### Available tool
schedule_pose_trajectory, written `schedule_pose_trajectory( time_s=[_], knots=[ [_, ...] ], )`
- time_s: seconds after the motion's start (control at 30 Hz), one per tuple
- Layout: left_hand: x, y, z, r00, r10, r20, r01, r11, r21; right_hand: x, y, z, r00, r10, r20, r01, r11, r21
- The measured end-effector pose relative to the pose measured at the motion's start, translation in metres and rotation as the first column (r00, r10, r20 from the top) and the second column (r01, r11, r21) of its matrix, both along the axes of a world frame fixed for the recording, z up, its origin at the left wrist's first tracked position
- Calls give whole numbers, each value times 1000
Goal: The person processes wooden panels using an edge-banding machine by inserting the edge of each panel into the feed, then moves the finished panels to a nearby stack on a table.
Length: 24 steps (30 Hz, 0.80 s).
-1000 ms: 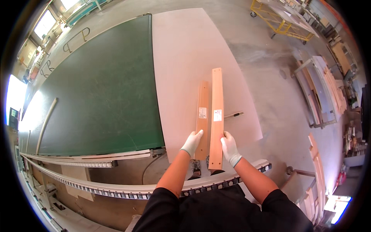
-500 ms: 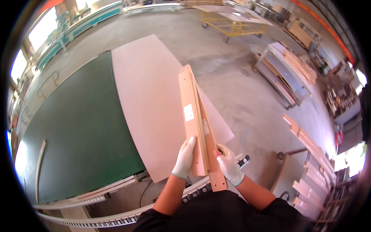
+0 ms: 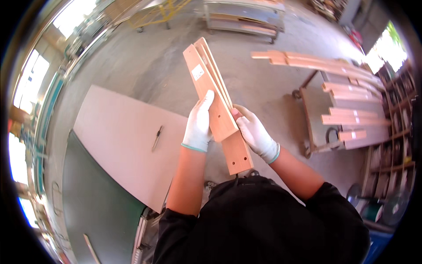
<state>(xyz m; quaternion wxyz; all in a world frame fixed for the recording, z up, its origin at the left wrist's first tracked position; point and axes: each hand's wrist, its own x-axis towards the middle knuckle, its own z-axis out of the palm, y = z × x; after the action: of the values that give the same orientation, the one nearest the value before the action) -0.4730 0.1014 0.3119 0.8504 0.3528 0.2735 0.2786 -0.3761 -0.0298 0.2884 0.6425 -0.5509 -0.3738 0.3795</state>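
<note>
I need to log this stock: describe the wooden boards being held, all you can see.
The wooden boards are narrow reddish-brown planks, stacked face to face and fanned slightly at the far end. The top one bears a small white label; the near end shows drilled holes. They tilt up and away from the person, held off the table by the gloved left hand and right hand.

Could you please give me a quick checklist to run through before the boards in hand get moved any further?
1. Left hand gripping the boards: ok, gloved fingers wrap the front face.
2. Right hand supporting them: ok, it holds the right edge.
3. Boards stacked flush: not ok, the far ends fan apart and one board sticks out lower.
4. Both gloves on: ok.
5. Cart to the right has room: cannot tell, boards already lie across it.
6. Small tool on the pale panel is out of the way: ok, it lies apart from the hands.
</note>
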Motion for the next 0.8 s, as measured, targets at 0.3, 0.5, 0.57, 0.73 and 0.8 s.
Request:
schedule_pose_trajectory(
  time_s=[0.3, 0.5, 0.57, 0.73, 0.8],
  knots=[
    [134, -83, -55, 947, -211, -241, 310, 791, 527, 127, -101, -35, 973, -230, 34, 232, 972, -45],
    [159, -147, -131, 914, -333, -229, 374, 478, 795, 182, -124, -40, 828, -389, -405, 454, 888, 76],
    [177, -144, -144, 819, -435, -373, 541, 372, 755, 182, -142, -56, 785, -405, -469, 486, 872, 61],
    [236, -122, -157, 541, -584, -606, 810, 166, 563, 186, -152, -76, 825, -467, -318, 512, 856, 71],
    [266, -106, -177, 405, -727, -555, 848, 73, 524, 199, -150, -77, 854, -502, -135, 492, 865, -101]
  ],
)
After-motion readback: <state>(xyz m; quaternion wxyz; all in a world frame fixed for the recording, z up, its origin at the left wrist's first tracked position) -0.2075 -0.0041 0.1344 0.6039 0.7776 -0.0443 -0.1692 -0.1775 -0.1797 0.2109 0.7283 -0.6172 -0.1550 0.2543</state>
